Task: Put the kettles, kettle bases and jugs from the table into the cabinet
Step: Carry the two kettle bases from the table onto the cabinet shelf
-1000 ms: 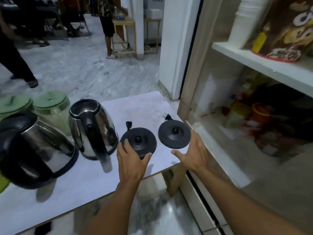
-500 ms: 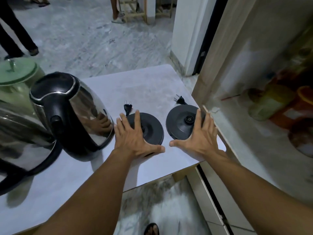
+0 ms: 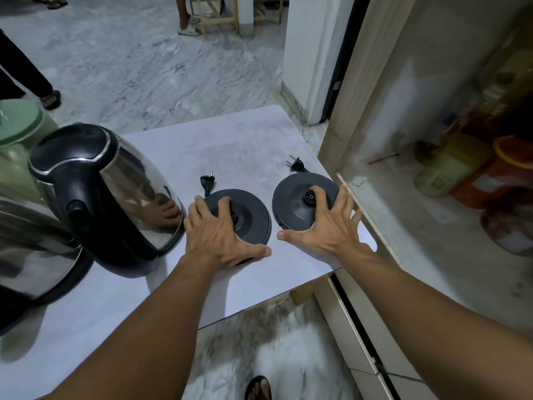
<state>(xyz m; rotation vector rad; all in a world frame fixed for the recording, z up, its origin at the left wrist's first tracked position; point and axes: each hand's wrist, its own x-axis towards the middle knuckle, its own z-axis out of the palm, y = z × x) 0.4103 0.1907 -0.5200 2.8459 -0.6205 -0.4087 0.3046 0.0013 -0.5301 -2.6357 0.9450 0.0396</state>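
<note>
Two flat black kettle bases lie side by side on the white table [image 3: 230, 145]. My left hand [image 3: 219, 235] covers the left kettle base [image 3: 251, 217], fingers curled on top and thumb at its near rim. My right hand [image 3: 328, 229] grips the right kettle base [image 3: 294, 203] the same way, close to the table's right edge. Each base has a short cord with a plug [image 3: 207, 181] behind it. A steel kettle [image 3: 115, 192] with a black handle stands just left of my left hand. A second steel kettle [image 3: 28, 255] and a green-lidded jug [image 3: 20, 131] are at the far left.
The open cabinet is on the right, its lower shelf [image 3: 418, 226] level with the table and holding yellow and orange containers [image 3: 450, 166] toward the back. Beyond the table is marble floor with another person's legs [image 3: 28, 79] and a wooden stool [image 3: 213, 13].
My hands have moved forward from the table's near edge onto the two bases, and the fingers have curled from flat to gripping. The bases still lie on the table.
</note>
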